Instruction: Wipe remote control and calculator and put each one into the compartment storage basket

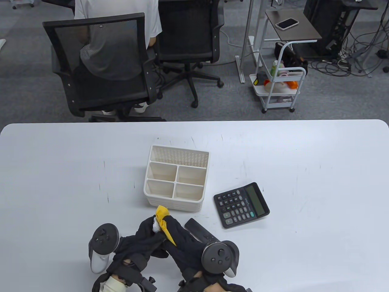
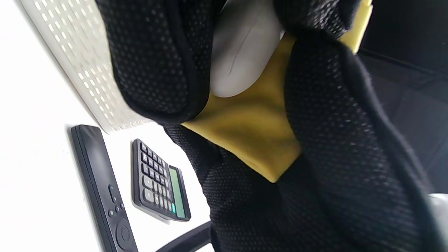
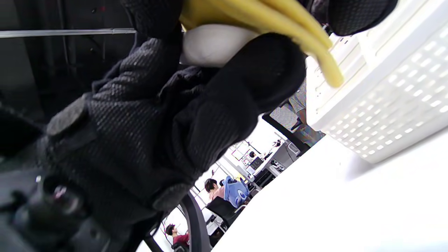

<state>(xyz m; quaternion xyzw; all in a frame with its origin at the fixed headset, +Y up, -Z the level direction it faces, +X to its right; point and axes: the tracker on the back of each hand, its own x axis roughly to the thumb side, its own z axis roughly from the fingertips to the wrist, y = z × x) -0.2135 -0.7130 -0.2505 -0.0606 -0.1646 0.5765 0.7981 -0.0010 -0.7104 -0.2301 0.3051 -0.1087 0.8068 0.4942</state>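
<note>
- Left hand [image 1: 146,235]: gloved in black and positioned at the near edge of the worktop [image 1: 304,152]. Its fingers are curled and pinch a yellow cloth [image 1: 162,219]. A white fingertip [image 2: 241,52] presses on the cloth in the left wrist view.
- Right hand [image 1: 182,240]: gloved in black and just beside the left hand, with the two meeting at the cloth. Its fingers are curled round the same yellow cloth; the right wrist view shows folds of cloth emerging from between the fingers.
- Yellow cloth: held up between both hands, just in front of the near wall of the basket. From the table view it cannot be determined whether it touches the basket.
- Remote control [image 1: 199,231]: black and lying flat on the worktop, button side up, partly hidden under the right hand and its tracker [image 1: 217,255]. It lies between the hands and the calculator.
- Calculator [image 1: 241,205]: black with a green-grey display, flat on the worktop, keys up. It is just to the right of the basket and apart from it.
- Compartment storage basket [image 1: 152,194]: white with perforated walls, standing upright at the middle of the worktop. It has four small compartments at the front and one long compartment at the back.
- Beyond the worktop: black office chairs [image 1: 100,64], one occupied by a seated person [image 1: 118,33], and a white cart [image 1: 281,88].
</note>
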